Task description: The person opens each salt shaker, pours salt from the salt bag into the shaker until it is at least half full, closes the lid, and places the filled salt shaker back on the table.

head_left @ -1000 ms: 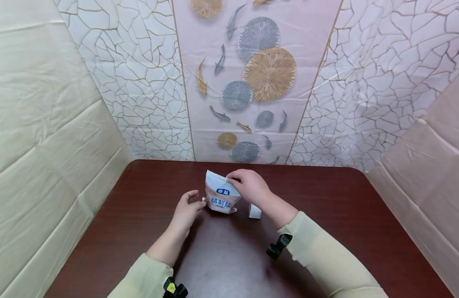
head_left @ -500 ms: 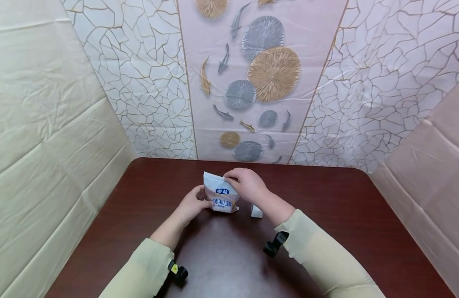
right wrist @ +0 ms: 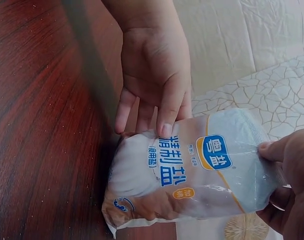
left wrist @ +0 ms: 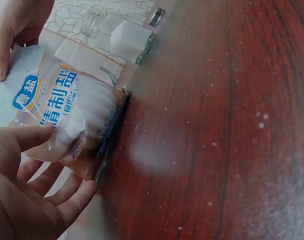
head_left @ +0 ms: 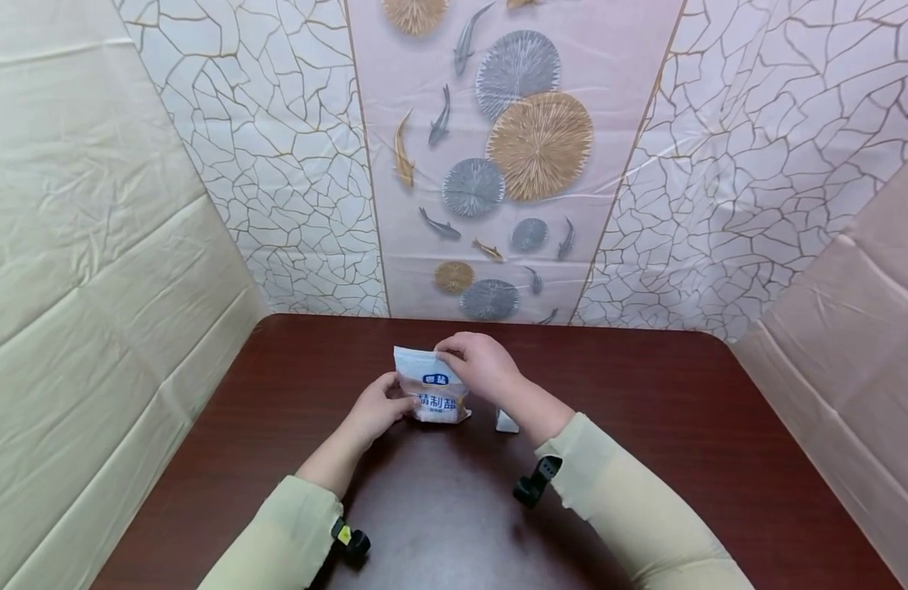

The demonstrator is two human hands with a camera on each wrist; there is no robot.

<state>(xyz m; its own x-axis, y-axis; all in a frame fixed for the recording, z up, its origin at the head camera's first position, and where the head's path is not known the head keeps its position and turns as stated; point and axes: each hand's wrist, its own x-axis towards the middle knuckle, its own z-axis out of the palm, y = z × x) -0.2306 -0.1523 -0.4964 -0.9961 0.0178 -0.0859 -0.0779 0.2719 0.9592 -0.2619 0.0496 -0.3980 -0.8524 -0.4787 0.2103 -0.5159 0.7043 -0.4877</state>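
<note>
A bag of salt [head_left: 438, 392] with blue lettering stands upright on the table, its top flattened. My right hand [head_left: 485, 369] pinches the bag's upper right corner between thumb and fingers. On the other side, my left hand [head_left: 374, 410] holds the bag low, thumb across the front and fingers behind it. The right wrist view shows the salt bag [right wrist: 191, 170] with its base at the tabletop. A clear glass jar [left wrist: 127, 39] partly filled with white salt stands beyond the bag in the left wrist view; in the head view the right forearm partly hides it.
The dark red wooden table [head_left: 439, 508] carries scattered white grains [left wrist: 261, 120]. Next to the jar's base lies a small dark-rimmed lid [left wrist: 156, 17]. A patterned cloth backdrop [head_left: 483, 164] rises behind the table, with pale cloth walls at both sides.
My left hand has moved right onto the bag and taken hold of its lower side. The bag's top has tipped slightly left and down, with the right hand following it.
</note>
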